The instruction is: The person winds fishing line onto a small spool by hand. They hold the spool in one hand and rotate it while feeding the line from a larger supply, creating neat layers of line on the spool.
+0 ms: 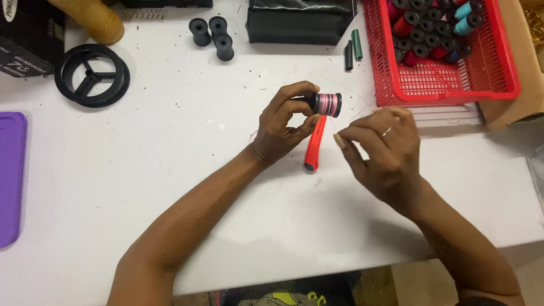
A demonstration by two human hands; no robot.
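My left hand (pixel 286 122) holds a small black spool wound with pink thread (pixel 327 104) a little above the white table (pixel 187 153). My right hand (pixel 381 148) is just to the right, fingers pinched together on what looks like a fine thread running from the spool; the thread itself is barely visible. An orange-red handled tool (pixel 313 148) lies on the table under and between the two hands.
A red plastic basket (pixel 442 79) with several thread spools stands at the back right. Three empty black spools (pixel 212 35), a large black reel (pixel 92 75), a black pouch (pixel 299 21), two dark tubes (pixel 352 50) and a purple tray (pixel 11 175) at the left edge.
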